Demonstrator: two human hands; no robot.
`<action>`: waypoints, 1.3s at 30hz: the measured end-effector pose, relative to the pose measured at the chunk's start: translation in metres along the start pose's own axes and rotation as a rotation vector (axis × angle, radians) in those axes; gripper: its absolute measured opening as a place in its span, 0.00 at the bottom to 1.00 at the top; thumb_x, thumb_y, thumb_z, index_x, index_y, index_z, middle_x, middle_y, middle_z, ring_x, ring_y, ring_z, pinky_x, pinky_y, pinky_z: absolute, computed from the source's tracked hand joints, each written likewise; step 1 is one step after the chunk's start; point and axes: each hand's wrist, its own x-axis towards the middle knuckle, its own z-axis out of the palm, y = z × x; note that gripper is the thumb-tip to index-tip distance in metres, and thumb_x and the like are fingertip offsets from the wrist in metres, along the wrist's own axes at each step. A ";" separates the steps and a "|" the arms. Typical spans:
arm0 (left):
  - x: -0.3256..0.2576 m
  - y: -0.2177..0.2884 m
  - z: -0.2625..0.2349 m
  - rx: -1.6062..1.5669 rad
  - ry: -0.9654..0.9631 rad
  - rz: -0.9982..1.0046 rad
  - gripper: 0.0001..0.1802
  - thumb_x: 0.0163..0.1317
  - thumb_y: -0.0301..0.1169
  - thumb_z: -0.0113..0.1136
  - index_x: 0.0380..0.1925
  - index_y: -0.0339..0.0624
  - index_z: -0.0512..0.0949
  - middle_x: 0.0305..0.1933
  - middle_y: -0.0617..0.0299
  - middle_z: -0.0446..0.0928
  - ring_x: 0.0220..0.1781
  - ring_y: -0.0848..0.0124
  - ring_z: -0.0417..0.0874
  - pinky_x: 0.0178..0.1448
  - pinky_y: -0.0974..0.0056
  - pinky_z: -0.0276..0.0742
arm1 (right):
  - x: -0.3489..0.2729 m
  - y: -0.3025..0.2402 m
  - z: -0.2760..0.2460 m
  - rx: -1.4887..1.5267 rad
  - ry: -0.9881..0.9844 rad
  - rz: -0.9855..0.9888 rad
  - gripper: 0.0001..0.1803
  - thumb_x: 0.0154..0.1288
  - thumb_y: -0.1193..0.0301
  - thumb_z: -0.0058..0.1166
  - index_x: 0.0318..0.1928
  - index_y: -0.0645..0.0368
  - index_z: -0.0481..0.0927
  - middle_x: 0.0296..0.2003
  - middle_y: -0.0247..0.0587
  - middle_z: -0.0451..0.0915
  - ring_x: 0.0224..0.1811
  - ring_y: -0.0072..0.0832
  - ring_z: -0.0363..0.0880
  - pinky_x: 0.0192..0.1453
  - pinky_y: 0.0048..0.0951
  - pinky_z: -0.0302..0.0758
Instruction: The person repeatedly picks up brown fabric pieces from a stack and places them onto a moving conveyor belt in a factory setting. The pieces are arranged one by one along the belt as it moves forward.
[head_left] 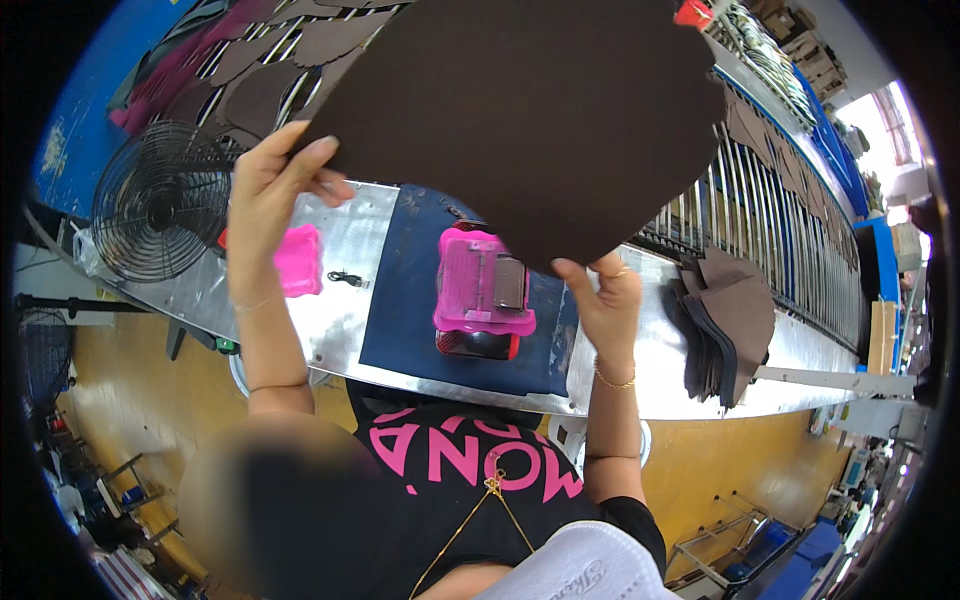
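Dark brown sheet (pixel 530 120), raised above the metal bench (pixel 335 328) and spanning from one hand to the other; its upper part runs out of view, and its pointed lower tip hangs over the mat. At far left, a black wire fan (pixel 160 212) stands at the bench's left end; beyond the far edge on that side, flat brown pieces (pixel 262 95) lie on slats. Next, the left hand (pixel 262 200), partly closed, with thumb and forefinger pinching the sheet's left corner and the other fingers loosely curled; just beside its wrist, a pink tray (pixel 300 260) lies on the bench, followed by a short black cable (pixel 346 279). At centre, a dark blue mat (pixel 410 310) reaches the near edge; on it, a pink ribbed plate (pixel 462 285) with a dark block (pixel 511 283) on its right half lies over a red-and-black object (pixel 478 344). Further right, the right hand (pixel 608 300), nearly closed, with thumb and fingers gripping the sheet's lower tip; then a fanned stack of brown pieces (pixel 735 320) near the bench's near edge, toward the right end; beyond the far edge, a slatted rack (pixel 780 250) carries more pieces.
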 end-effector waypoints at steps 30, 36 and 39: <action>0.017 -0.024 0.164 0.625 -0.811 0.604 0.10 0.53 0.35 0.65 0.32 0.42 0.81 0.37 0.59 0.73 0.35 0.59 0.78 0.37 0.59 0.75 | -0.130 0.012 -0.187 0.134 0.380 0.426 0.02 0.64 0.79 0.57 0.34 0.62 0.77 0.23 0.25 0.73 0.24 0.11 0.66 0.27 0.15 0.62; 0.046 -0.011 0.134 0.462 -0.512 0.526 0.17 0.56 0.34 0.65 0.46 0.43 0.79 0.35 0.61 0.71 0.28 0.69 0.73 0.35 0.67 0.72 | -0.092 0.055 -0.150 0.607 0.568 0.506 0.18 0.67 0.79 0.50 0.56 0.58 0.69 0.41 0.35 0.80 0.40 0.22 0.81 0.41 0.22 0.79; 0.043 -0.002 0.108 0.520 -0.482 0.317 0.17 0.58 0.39 0.64 0.45 0.44 0.79 0.33 0.61 0.71 0.27 0.68 0.73 0.34 0.65 0.71 | -0.039 0.103 -0.122 0.867 0.630 0.437 0.18 0.67 0.82 0.47 0.56 0.56 0.69 0.44 0.39 0.79 0.45 0.27 0.80 0.47 0.26 0.80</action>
